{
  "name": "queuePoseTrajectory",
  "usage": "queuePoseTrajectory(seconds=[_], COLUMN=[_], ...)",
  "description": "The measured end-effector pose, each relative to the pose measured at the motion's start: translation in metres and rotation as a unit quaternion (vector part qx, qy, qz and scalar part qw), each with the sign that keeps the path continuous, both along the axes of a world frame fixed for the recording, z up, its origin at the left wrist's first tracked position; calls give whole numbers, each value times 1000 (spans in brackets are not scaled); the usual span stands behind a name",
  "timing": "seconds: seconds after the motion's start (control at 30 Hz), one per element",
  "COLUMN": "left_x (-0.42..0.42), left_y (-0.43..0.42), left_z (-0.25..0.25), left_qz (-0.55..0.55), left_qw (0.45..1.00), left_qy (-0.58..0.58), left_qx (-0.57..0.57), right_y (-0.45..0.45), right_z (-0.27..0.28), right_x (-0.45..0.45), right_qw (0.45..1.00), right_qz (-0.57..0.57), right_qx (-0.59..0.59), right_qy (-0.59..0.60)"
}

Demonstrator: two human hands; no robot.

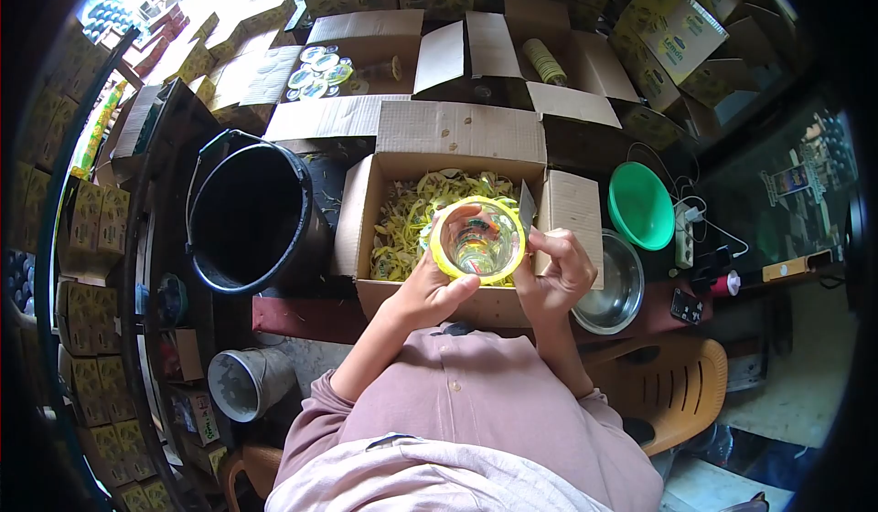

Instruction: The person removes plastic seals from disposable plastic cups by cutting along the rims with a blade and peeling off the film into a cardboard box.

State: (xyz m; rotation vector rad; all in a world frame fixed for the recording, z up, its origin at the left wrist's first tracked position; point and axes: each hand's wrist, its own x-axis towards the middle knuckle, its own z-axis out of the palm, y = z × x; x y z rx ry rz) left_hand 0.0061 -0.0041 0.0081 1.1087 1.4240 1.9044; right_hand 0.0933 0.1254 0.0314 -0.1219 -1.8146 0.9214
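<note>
My left hand (pixel 422 291) is wrapped round a clear plastic cup (pixel 477 240) with a bright yellow rim, its mouth turned up toward me. Rings and coloured print show inside; whether several cups are stacked I cannot tell. At the cup's right side, my right hand (pixel 560 270) has its fingers closed in a pinch. A thin grey blade-like piece (pixel 527 207) sticks up from them beside the rim; its lower end is hidden. Beneath both hands lies an open cardboard box (pixel 462 133) full of curled yellow-green strips (pixel 402 210).
A black bucket (pixel 251 215) stands left, a green bowl (pixel 641 206) and a clear bowl (pixel 611 283) right. Behind are open boxes, with round lidded pieces (pixel 320 71) in one and a stack of yellow rims (pixel 545 62) in another. A power strip (pixel 684 236) lies far right.
</note>
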Motion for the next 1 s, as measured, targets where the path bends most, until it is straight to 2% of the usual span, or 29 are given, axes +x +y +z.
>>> queuePoseTrajectory(seconds=[0.5,0.8,1.0], left_x=[-4,-6,-7], left_y=[0,-2,-2], left_z=[1,6,5], left_qz=[-16,-47,-56], left_qw=[1000,999,998], left_qy=[-9,-8,-21], left_qx=[-5,-13,-5], right_y=[10,9,14], right_z=[3,4,2], right_x=[0,1,2], right_qw=[999,999,999], right_qz=[33,15,45], right_qx=[1,30,4], right_qy=[-15,-28,-21])
